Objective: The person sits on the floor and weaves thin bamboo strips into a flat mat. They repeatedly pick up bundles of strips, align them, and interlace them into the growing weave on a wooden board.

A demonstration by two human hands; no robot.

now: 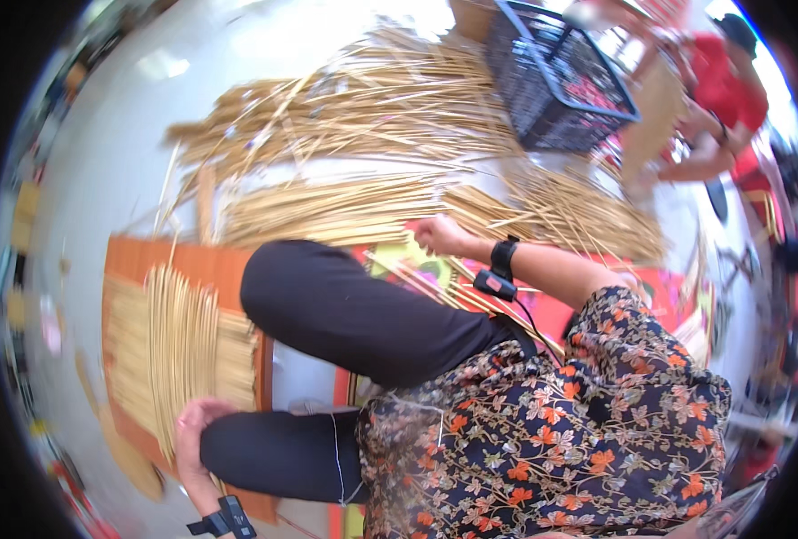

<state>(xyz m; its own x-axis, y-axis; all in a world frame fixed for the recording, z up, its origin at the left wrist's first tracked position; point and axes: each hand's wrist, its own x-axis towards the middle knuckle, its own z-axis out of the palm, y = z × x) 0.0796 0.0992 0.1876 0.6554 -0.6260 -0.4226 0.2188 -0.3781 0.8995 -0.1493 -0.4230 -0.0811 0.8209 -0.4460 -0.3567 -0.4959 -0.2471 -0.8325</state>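
My left hand [197, 422] rests with fingers curled on the woven reed mat [170, 350] lying on the orange board [192, 265]. My right hand [439, 235] is closed, pinching loose reed strips [345, 211] spread across the floor ahead.

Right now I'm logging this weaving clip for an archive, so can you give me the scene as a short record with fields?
setting: person seated on the floor
left hand: rests on a flat row of pale strips laid on an orange board
right hand: fingers closed on thin strips pulled from the loose pile
nearby: dark plastic basket; another person in red at upper right
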